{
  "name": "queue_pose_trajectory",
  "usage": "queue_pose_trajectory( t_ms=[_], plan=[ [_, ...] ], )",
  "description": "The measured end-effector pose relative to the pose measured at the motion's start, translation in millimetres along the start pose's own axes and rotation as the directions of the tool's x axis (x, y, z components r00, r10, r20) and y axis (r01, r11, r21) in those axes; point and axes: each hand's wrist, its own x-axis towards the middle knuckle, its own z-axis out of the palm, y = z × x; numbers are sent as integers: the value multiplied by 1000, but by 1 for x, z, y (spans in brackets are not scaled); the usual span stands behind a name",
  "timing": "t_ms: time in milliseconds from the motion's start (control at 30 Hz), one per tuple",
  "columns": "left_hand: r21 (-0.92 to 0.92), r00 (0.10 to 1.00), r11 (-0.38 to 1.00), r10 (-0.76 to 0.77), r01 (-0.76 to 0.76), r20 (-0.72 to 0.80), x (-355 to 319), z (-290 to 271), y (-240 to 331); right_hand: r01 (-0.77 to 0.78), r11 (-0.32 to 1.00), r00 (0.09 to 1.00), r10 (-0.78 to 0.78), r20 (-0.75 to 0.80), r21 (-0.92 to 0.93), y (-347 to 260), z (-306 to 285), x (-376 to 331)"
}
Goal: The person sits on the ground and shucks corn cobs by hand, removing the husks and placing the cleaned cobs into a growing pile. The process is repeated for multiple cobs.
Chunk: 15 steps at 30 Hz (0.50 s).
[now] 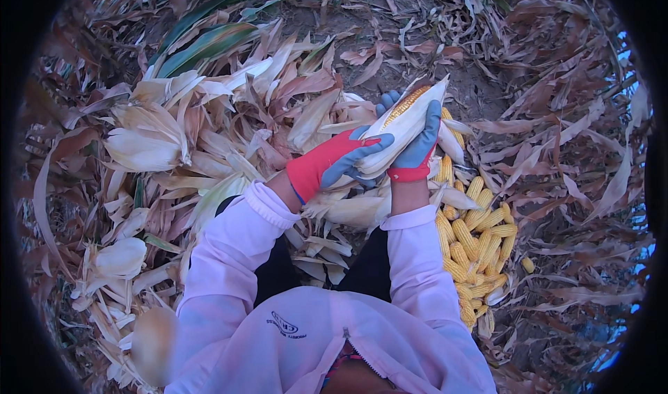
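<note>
An ear of corn (406,112) is held up in front of me, its pale husk partly open so that a strip of yellow kernels shows. My left hand (337,159), in a red and blue-grey glove, grips the lower end of the husk. Around the right side and upper part of the ear wraps my right hand (419,145), gloved the same way; some blue-grey fingertips show behind the ear's far left side. Below and to the right of my right hand lies a pile of husked yellow corn ears (480,237).
Loose dry husks (156,140) heap up on the left and between my legs. Green leaves (209,46) lie at the far left. Dry corn leaves (557,164) cover the ground on the right, with bare soil (463,91) beyond the ear. A small corn piece (527,264) lies right of the pile.
</note>
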Motion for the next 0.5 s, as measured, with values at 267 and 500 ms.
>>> queue_pose_trajectory(
  t_ms=[267, 500],
  plan=[
    [312, 918, 921, 314, -233, -242, 14, -29, -19, 97, 975, 995, -96, 15, -199, -4, 12, 8],
    [827, 771, 546, 582, -136, -258, 12, -37, -12, 69, 916, 998, -60, 35, -394, -11, -13, 18]
  ],
)
